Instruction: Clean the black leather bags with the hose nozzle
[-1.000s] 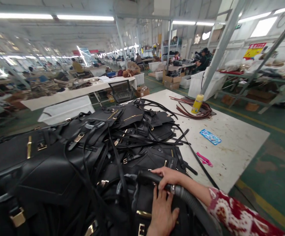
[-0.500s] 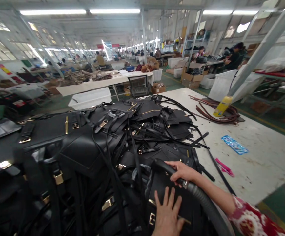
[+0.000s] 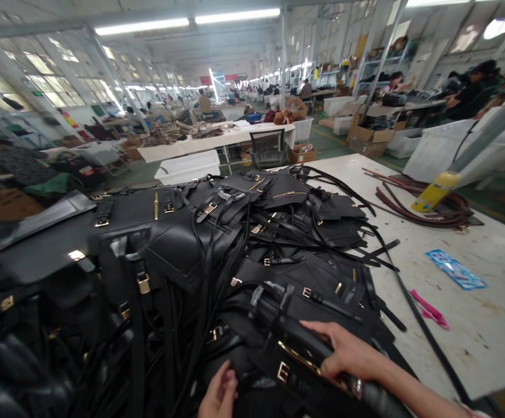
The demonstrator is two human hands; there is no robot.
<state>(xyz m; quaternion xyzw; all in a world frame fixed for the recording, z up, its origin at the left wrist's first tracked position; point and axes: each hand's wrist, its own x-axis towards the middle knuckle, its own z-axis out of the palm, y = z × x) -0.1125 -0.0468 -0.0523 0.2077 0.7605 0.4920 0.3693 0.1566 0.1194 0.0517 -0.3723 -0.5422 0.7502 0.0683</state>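
While a long workshop (image 3: 156, 55) stretched away under strip lights, with people seated at worktables far back, a pale table (image 3: 491, 342) filled the right foreground. Over its left part spread a heap of black bags (image 3: 169, 249), overlapping one another, their straps tangled across the middle. Beyond the heap stood a white bin (image 3: 191, 167) and, to its right, a dark chair (image 3: 267, 148).

Brown straps (image 3: 446, 217) lay coiled on the far right of the table. Nearer, a black hose (image 3: 307, 339) reached in from the lower edge, its end lying across the nearest black bag (image 3: 315, 392), which was at the bottom centre of the view, on the near edge of the heap.

The right hand (image 3: 352, 351) was closed around the hose, just ahead of a metal clamp, thumb on the near side. The left hand (image 3: 219, 395) was low, left of that bag's buckle, its fingers loosely curled towards the thumb; whether it pinched anything could not be told.

A yellow bottle (image 3: 436, 191) stood by the brown straps. Closer lay a blue packet (image 3: 456, 269), then a small pink item (image 3: 429, 309) near a loose black strap (image 3: 424, 334). Smallest was the gold buckle (image 3: 283, 371) on the nearest bag, beside a gold zip (image 3: 298, 357).
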